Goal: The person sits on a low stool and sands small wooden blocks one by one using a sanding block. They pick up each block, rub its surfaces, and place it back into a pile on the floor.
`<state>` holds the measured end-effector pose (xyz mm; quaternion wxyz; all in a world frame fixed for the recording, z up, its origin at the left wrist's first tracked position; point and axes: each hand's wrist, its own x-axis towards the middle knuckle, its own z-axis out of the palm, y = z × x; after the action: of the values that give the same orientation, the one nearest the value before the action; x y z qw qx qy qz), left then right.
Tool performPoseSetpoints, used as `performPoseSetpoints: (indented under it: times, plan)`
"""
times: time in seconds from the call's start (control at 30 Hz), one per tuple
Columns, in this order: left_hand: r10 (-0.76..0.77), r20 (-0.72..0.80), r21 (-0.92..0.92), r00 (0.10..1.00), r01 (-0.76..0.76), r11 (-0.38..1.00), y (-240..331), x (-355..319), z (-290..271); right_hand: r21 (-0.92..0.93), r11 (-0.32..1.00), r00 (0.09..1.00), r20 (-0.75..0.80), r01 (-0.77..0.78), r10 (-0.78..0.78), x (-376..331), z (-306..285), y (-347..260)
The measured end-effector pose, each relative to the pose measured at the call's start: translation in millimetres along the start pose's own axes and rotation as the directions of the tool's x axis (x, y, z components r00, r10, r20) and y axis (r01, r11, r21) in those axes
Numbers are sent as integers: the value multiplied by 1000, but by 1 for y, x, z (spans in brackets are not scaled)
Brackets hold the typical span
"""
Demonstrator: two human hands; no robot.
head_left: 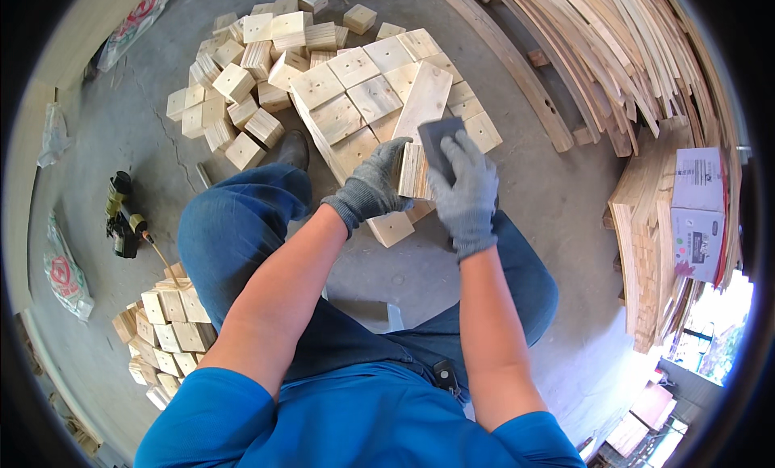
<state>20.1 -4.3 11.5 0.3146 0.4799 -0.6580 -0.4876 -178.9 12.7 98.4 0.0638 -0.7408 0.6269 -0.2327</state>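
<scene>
In my gloved left hand [373, 180] is a wooden block [414, 171], gripped by its left side with its layered end grain facing up. My right hand [467, 190], also gloved, is closed on a dark grey sanding block [440, 139], which lies against the wooden block's right edge. Just beyond both hands, square blocks [375, 98] with small holes sit in tight rows. A longer pale wood piece [425, 97] rests across the top of them. Another block [391, 227] lies below my left hand.
A loose heap of blocks [234, 82] lies at the far left, and stacked blocks [173, 331] stand at the near left. A cordless drill [123, 218] is on the floor. Long boards [597, 40] and a carton [698, 214] line the right side.
</scene>
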Motion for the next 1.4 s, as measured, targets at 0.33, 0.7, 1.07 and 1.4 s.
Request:
performPoseSetpoints:
  times: [0.33, 0.7, 1.07, 1.4]
  plan:
    - [49, -5, 8, 999, -49, 999, -5, 6, 4, 18, 994, 994, 34, 108, -108, -96, -21, -28]
    - [27, -3, 8, 1000, -27, 1000, -6, 2, 3, -53, 997, 999, -9, 53, -54, 20, 9, -8]
    - [58, -19, 31, 998, -58, 998, -4, 5, 6, 42, 992, 991, 67, 116, -119, -98, -26, -25]
    - [24, 7, -34, 1000, -23, 999, -3, 1, 3, 46, 982, 982, 29, 185, -186, -22, -17, -9]
